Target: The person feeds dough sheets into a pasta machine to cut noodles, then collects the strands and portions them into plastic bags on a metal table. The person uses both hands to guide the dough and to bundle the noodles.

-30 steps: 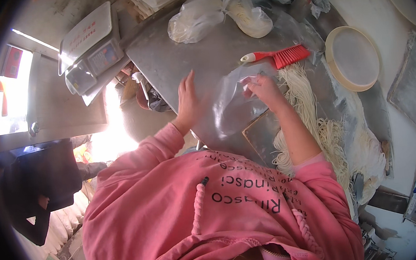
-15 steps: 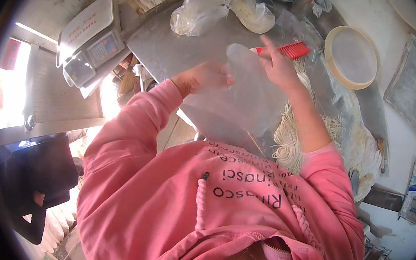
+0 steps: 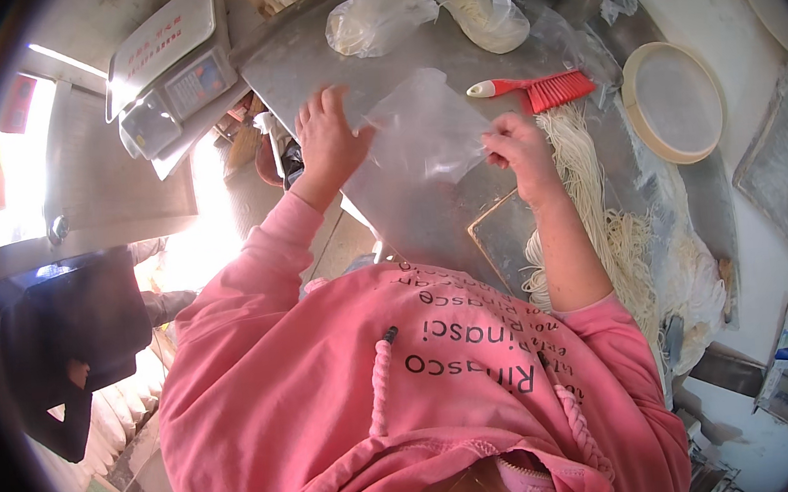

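Observation:
A clear plastic bag [image 3: 426, 131] is held up between both hands above a grey metal table [image 3: 303, 66]. My left hand [image 3: 329, 144] grips the bag's left edge with the fingers spread along it. My right hand [image 3: 518, 146] pinches the bag's right edge. Pink sleeves and a pink hooded top fill the lower half of the view. Long strands of pale fresh noodles [image 3: 598, 219] lie on the table just right of my right forearm.
A red hand brush [image 3: 540, 90] lies beyond the bag. Bagged noodles [image 3: 429, 4] sit at the table's far end. A round sieve [image 3: 672, 100] and a grey tray [image 3: 785, 165] are at right. A weighing scale [image 3: 167, 64] stands at left.
Both hands lifted the bag off the table and now hold it spread a little lower; my left hand has slid along its left edge.

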{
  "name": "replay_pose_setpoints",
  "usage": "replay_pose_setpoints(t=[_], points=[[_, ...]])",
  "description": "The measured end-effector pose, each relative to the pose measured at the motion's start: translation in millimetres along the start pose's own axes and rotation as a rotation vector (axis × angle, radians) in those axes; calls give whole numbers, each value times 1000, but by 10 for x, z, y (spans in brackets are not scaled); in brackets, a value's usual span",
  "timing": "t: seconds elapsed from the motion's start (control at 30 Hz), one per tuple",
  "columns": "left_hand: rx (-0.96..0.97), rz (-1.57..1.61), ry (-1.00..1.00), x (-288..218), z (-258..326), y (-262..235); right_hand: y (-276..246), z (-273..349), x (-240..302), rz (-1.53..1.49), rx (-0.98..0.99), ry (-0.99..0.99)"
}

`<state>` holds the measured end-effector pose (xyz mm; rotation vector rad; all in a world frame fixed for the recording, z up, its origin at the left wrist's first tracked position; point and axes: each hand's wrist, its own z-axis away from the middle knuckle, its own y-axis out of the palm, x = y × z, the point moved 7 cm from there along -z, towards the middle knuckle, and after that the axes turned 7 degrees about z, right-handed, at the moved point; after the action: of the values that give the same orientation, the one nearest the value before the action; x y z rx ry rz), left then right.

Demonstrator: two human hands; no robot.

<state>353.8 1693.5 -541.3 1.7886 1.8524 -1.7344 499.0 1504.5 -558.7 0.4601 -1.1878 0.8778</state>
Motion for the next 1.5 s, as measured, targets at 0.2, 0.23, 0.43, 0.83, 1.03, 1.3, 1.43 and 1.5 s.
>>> replay_pose_setpoints(t=[0.2, 0.23, 0.43, 0.83, 1.03, 1.3, 1.43, 1.5], points=[[317, 31, 532, -545, 33, 27, 343, 94, 232, 327, 354, -168], [351, 57, 419, -488, -10, 14, 244, 100, 310, 584, 180, -208], [519, 373, 46, -372, 80, 82, 641, 336, 539, 784, -31, -758], [534, 234, 485, -380, 59, 106, 962, -707, -898, 1289, 440, -101], [1000, -395, 366, 527, -449, 1000, 491, -214, -218, 565, -154, -722], [1293, 102, 836, -1565, 22, 1708, -2112, 419, -1307, 924, -1001, 13], [1257, -237, 1129, -1977, 438, 2595, -2533, 809, -1781, 1018, -936, 515], [1240, -226, 1194, -2033, 428, 2908, -2469, 853, -1786, 1047, -861, 523]])
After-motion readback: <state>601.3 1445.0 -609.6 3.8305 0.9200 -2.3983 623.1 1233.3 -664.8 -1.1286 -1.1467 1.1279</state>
